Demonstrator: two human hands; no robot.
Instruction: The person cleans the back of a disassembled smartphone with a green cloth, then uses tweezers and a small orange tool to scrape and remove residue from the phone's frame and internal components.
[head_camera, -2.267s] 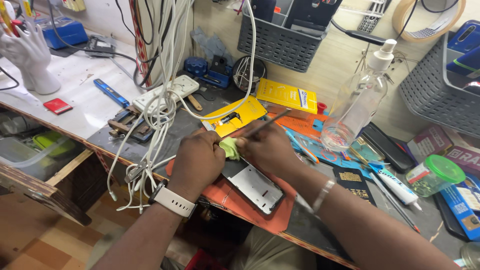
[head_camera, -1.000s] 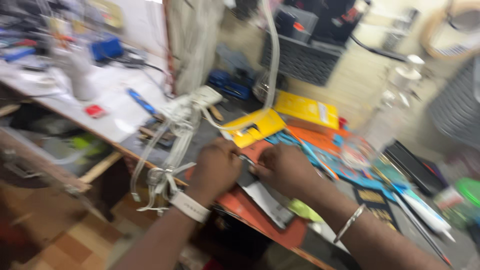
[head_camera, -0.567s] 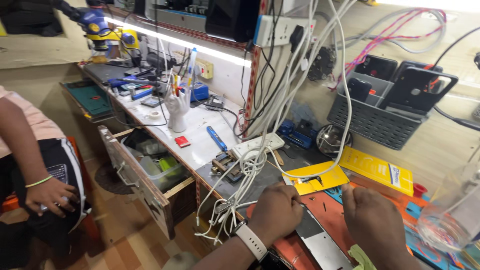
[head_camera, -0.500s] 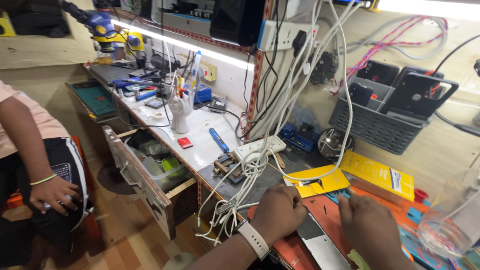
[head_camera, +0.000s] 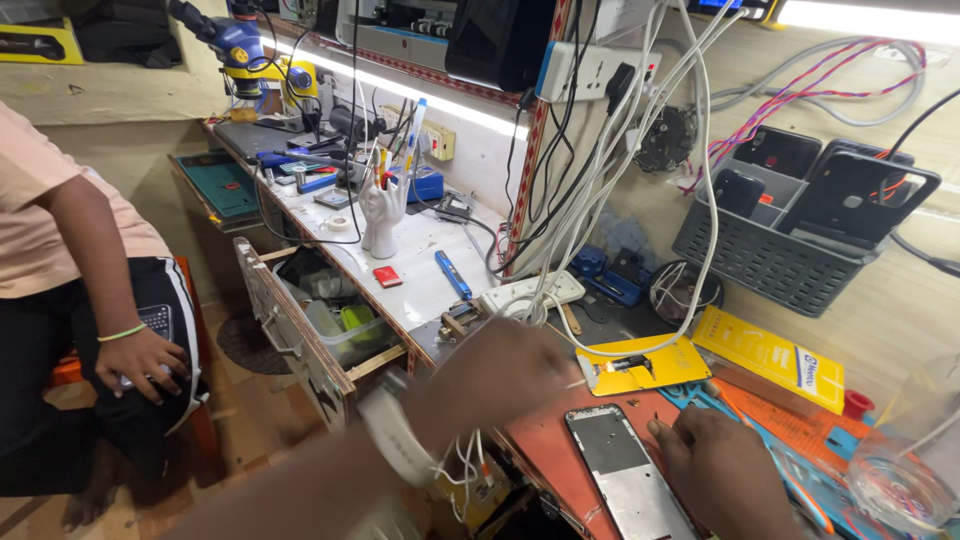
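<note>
Head view, left to right: a seated person (head_camera: 70, 300) waits beside the open drawer (head_camera: 300, 330). Your left hand (head_camera: 495, 375) is blurred above the white cables (head_camera: 560, 290); I cannot tell whether it grips anything. The stripped phone frame (head_camera: 625, 480) lies bare on the red mat (head_camera: 545, 455) at the surface's edge. Your right hand (head_camera: 725, 475) rests fingertips beside it, holding nothing, so reassembly looks undone.

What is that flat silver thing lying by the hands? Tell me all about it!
It is an opened phone with its cover off, a flat rectangle that looks like grey metal with a dark rim and small holes. It lies flat on the red mat, slanted. The right hand rests beside it, fingers at its edge. The blurred left hand is above it.
</note>
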